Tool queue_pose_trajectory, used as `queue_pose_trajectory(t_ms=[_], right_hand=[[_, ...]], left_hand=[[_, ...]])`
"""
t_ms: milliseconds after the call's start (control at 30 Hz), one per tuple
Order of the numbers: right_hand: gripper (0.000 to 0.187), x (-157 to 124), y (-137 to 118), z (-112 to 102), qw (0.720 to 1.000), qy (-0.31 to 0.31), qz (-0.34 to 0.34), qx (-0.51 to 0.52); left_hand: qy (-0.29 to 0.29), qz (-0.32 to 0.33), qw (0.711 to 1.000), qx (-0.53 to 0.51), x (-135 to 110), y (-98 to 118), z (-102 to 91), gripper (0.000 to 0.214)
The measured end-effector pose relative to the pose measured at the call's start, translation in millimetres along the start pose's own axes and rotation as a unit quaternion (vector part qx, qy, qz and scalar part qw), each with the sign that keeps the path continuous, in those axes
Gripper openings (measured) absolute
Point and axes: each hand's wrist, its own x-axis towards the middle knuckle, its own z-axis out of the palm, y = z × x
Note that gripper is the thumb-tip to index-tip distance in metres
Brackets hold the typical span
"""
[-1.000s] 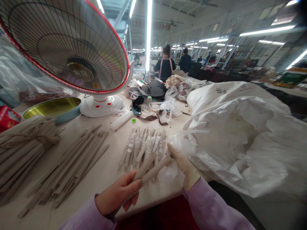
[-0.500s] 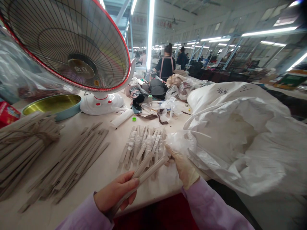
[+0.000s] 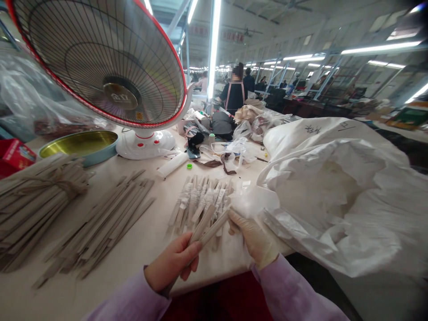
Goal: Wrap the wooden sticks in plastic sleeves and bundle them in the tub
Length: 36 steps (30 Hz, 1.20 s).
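My left hand (image 3: pixel 172 263) is bare and closed round two long beige strips (image 3: pixel 209 227) that point up and to the right. My right hand (image 3: pixel 254 238), in a pale glove, pinches the far tip of those strips together with a thin clear plastic sleeve (image 3: pixel 252 203). Just beyond both hands lies a row of wrapped strips (image 3: pixel 200 203) on the white table (image 3: pixel 150 240). Both sleeves are light purple.
Loose beige strips (image 3: pixel 100 225) and a tied bundle (image 3: pixel 36 198) lie to the left. A round heater with a red rim (image 3: pixel 100 62), a gold-lined tin (image 3: pixel 80 145) and a red box (image 3: pixel 15 154) stand behind. A big white sack (image 3: pixel 341 191) fills the right. People stand far back.
The strips and both hands have drawn slightly closer together and shifted a little left; my right hand now pinches the strip tip with the clear plastic. The view has tilted slightly.
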Motion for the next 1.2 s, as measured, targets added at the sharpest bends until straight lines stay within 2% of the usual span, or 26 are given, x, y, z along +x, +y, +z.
queue_pose_trajectory(t_ms=[133, 267, 300, 367, 433, 467, 567, 633, 733, 800, 867, 933, 1033, 1100, 1200], right_hand=[[0.031, -13, 12, 5, 0.994, -0.055, 0.067, -0.070], [0.040, -24, 9, 6, 0.990, 0.018, 0.006, -0.139], [0.040, -26, 9, 7, 0.988, 0.021, -0.007, -0.151], [0.037, -29, 8, 8, 0.988, -0.013, 0.000, -0.156], [0.036, -26, 5, 7, 0.991, -0.047, 0.018, -0.122], [0.037, -23, 1, 6, 0.995, -0.043, 0.016, -0.086], [0.036, -12, -11, 5, 0.998, 0.046, -0.020, 0.035], [0.030, -11, -11, 9, 0.993, 0.078, -0.013, 0.084], [0.032, -17, 2, 17, 0.995, 0.011, 0.040, 0.089], [0.038, -21, 9, 17, 0.995, -0.017, 0.049, 0.085], [0.038, -21, 9, 14, 0.994, 0.001, 0.030, 0.102], [0.031, -18, 8, 12, 0.992, 0.019, 0.021, 0.120], [0.028, -16, 13, 15, 0.990, -0.018, 0.085, 0.113], [0.028, -14, 15, 16, 0.989, -0.040, 0.085, 0.112], [0.029, -6, 4, 11, 0.986, -0.082, 0.073, 0.124]], left_hand=[[0.062, 0.044, 0.997, -0.007, 17, -2, 15.0, 0.034], [0.075, 0.046, 0.996, 0.022, 21, -1, 21.4, 0.030], [0.092, 0.056, 0.994, 0.028, 20, 0, 21.7, 0.030], [0.131, 0.083, 0.987, 0.029, 17, 3, 21.1, 0.030], [0.143, 0.096, 0.985, 0.026, 11, 5, 18.9, 0.031], [0.133, 0.091, 0.987, 0.029, 8, 6, 17.5, 0.032], [0.091, 0.056, 0.993, 0.045, 0, 3, 15.8, 0.031], [0.109, 0.051, 0.991, 0.053, -1, -1, 18.4, 0.029], [0.183, 0.086, 0.978, 0.054, 3, -3, 24.3, 0.028], [0.183, 0.101, 0.976, 0.064, 4, -2, 26.1, 0.027], [0.156, 0.099, 0.979, 0.082, 1, -2, 26.9, 0.026], [0.152, 0.092, 0.980, 0.092, -3, -3, 28.8, 0.026], [0.194, 0.100, 0.971, 0.097, -5, -6, 31.0, 0.025], [0.216, 0.110, 0.962, 0.125, 0, -6, 25.7, 0.025], [0.279, 0.121, 0.933, 0.193, 18, -4, 2.8, 0.024]])
